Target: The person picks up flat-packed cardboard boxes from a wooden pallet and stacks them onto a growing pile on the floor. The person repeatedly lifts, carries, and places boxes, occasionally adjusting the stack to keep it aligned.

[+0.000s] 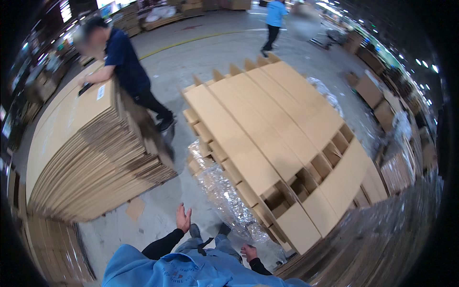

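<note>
My left hand (183, 218) is held out over the floor with its fingers apart and nothing in it. Lower down, close to my body, my right hand (248, 252) hangs with its fingers loosely bent and slightly apart; no held thing shows. Ahead to the right is a large pile of cardboard boxes (258, 115) with flat tops and open gaps. Clear plastic wrap (224, 193) hangs crumpled along the near left side of that pile, between it and my hands. Neither hand touches the boxes or the wrap.
On the left, a tall stack of flat cardboard sheets (91, 158) has a person in dark blue (129, 62) leaning on it. Another person in light blue (275, 19) is farther off. A cardboard scrap (135, 209) lies on the floor. Wrapped stacks (377, 239) stand close at right.
</note>
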`<state>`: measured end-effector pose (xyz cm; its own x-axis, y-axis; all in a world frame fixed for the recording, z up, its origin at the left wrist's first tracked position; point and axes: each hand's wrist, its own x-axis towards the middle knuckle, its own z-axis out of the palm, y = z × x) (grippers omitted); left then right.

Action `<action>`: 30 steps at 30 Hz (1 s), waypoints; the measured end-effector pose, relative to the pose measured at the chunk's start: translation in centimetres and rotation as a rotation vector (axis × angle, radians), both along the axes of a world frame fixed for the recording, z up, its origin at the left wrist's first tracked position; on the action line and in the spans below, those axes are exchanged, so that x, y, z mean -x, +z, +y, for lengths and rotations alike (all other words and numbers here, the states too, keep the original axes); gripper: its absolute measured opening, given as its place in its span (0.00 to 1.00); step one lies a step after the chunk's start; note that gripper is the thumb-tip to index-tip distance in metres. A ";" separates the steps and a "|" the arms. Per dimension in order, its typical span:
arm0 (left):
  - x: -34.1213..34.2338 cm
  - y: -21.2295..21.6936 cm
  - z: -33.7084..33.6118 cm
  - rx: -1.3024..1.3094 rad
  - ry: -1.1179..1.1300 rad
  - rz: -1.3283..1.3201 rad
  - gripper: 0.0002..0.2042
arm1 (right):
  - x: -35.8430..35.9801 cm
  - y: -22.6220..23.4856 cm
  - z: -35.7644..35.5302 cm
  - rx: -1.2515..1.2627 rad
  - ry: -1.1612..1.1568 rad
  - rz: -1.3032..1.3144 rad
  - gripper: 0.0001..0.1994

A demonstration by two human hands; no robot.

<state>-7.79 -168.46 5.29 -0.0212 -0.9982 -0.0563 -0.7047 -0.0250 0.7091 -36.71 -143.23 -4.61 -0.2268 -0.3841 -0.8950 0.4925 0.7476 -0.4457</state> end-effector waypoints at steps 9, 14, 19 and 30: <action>-18.3 -9.2 17.1 -0.526 0.685 -0.075 0.34 | 5.2 -3.4 0.2 0.077 0.666 0.044 0.12; -21.1 -7.4 24.4 -0.304 0.962 0.179 0.33 | 5.1 -8.0 -2.9 0.137 1.190 0.198 0.11; -22.6 -10.6 36.4 -0.404 1.041 0.252 0.33 | 1.2 -12.7 -10.1 0.302 1.597 0.291 0.09; -33.1 -8.2 66.5 -0.525 1.708 0.365 0.28 | -45.1 3.1 -9.7 0.249 1.706 0.130 0.25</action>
